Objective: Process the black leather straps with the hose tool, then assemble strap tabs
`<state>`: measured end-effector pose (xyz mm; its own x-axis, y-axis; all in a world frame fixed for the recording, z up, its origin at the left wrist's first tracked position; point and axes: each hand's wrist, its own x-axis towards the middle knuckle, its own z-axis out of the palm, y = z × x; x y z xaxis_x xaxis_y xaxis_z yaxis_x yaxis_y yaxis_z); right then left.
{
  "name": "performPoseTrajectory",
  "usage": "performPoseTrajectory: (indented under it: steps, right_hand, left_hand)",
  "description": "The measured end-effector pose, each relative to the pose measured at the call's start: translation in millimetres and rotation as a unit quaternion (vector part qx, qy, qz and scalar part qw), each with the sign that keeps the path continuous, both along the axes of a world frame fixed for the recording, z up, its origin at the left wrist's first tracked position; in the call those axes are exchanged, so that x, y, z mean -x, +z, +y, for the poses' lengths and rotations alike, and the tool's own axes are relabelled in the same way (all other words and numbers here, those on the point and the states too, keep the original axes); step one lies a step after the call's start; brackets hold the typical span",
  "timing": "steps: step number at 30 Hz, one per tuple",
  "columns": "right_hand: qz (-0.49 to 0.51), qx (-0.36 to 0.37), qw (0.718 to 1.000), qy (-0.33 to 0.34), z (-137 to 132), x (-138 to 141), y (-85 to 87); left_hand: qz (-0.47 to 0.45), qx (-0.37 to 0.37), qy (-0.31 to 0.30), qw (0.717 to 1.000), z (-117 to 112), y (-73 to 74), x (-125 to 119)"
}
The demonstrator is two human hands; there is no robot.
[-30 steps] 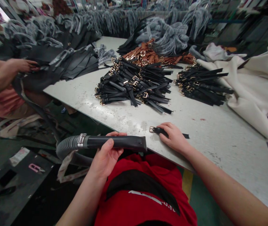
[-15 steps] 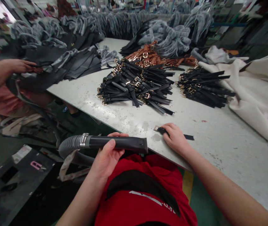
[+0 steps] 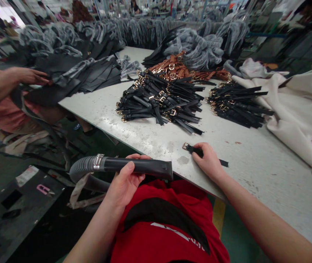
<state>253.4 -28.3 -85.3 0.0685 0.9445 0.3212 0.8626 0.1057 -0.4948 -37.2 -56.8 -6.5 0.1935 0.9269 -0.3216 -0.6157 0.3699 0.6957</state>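
Note:
My left hand (image 3: 130, 179) is wrapped round the black nozzle (image 3: 150, 168) of a grey corrugated hose, held level just off the table's front edge. A metal clamp (image 3: 98, 162) joins nozzle and hose. On the tabletop, my right hand (image 3: 206, 159) is closed over a short black buckle strap (image 3: 224, 163); its gold buckle (image 3: 185, 146) pokes out to the left and its tail to the right. The fingers hide the strap's middle. Beyond them lies a heap of black buckle straps (image 3: 158, 104), with a smaller bundle of black straps (image 3: 238, 104) to its right.
Brown straps (image 3: 172, 67) and wrapped grey handles (image 3: 196, 47) lie behind the heap. Cream cloth (image 3: 295, 106) covers the table's right side. At the left, a co-worker's hand (image 3: 33, 76) touches dark panels (image 3: 95, 75). Pink snips (image 3: 44, 189) rest on a dark box (image 3: 15, 219) below.
My right hand has shifted slightly right with the strap, whose buckle end now tilts up more. The left hand and nozzle stay nearly still. The co-worker's hand has moved a little right.

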Motion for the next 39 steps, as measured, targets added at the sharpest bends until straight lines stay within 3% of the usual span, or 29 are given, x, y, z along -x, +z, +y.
performPoseTrajectory:
  steps: [5, 10, 18, 25, 29, 32, 35, 39]
  right_hand:
    - [-0.054, 0.023, 0.998, 0.030, 4, -9, 2.9]
    - [-0.018, 0.034, 0.999, 0.013, 6, -14, 1.0]
    - [-0.024, 0.017, 0.998, 0.060, 5, -10, 7.5]
    - [-0.050, 0.018, 0.997, 0.052, 4, -13, 5.7]
    - [-0.013, 0.012, 0.998, 0.059, 4, -15, 4.7]
    - [0.009, 0.003, 1.000, 0.015, 2, -16, 4.6]
    - [-0.025, 0.005, 0.999, -0.025, -4, -15, 5.2]
    - [-0.072, 0.018, 0.997, 0.008, -10, -12, 7.3]
  left_hand:
    - [-0.005, 0.003, 0.000, 1.000, 0, 0.8, 2]
    - [-0.003, 0.009, -0.001, 1.000, 3, 0.2, -2]
    - [0.007, 0.000, -0.023, 1.000, 11, -1.3, -11]
    - [0.007, -0.001, -0.025, 1.000, 13, -4.8, -13]
    - [0.005, -0.001, -0.019, 1.000, 11, -6.5, -12]
    - [0.011, -0.005, -0.013, 1.000, 8, -5.9, -9]
    - [0.012, -0.011, -0.008, 1.000, 7, -4.2, -4]
    - [0.011, -0.016, -0.008, 1.000, 8, -2.6, -1]
